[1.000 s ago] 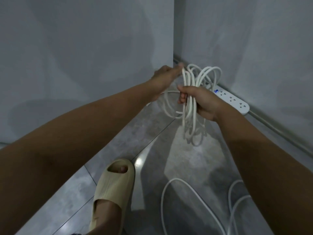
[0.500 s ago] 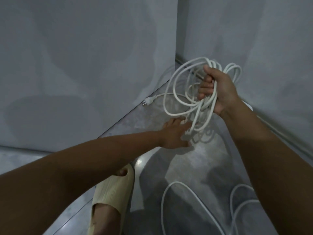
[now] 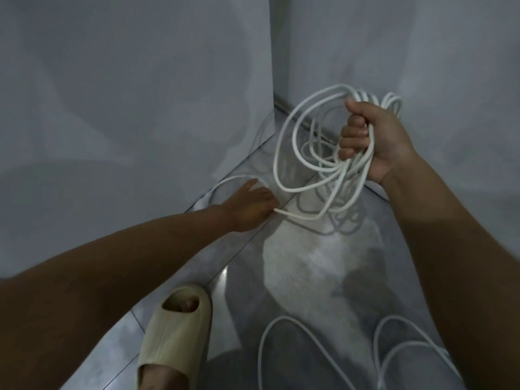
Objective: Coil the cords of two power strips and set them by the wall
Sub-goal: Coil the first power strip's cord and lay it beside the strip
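Note:
My right hand (image 3: 374,142) is closed around a bundle of white cord loops (image 3: 292,142), held up near the corner of two walls. The loops hang left and below the fist. My left hand (image 3: 250,206) is low near the floor, pinching the free run of the same white cord where it leaves the bundle. A thin stretch of that cord curves past my left hand toward the left wall. The power strip body is hidden behind my right hand and arm. A second white cord (image 3: 284,342) lies loose on the floor at the bottom.
Grey walls (image 3: 140,108) meet in a corner straight ahead, with a skirting line along the right wall. The floor is grey tile (image 3: 304,263). My foot in a beige slipper (image 3: 177,333) stands at the bottom centre, left of the loose cord.
My left hand dropped from the top of the bundle to the floor and took hold of the trailing cord. My right hand lifted the loops higher, covering the power strip.

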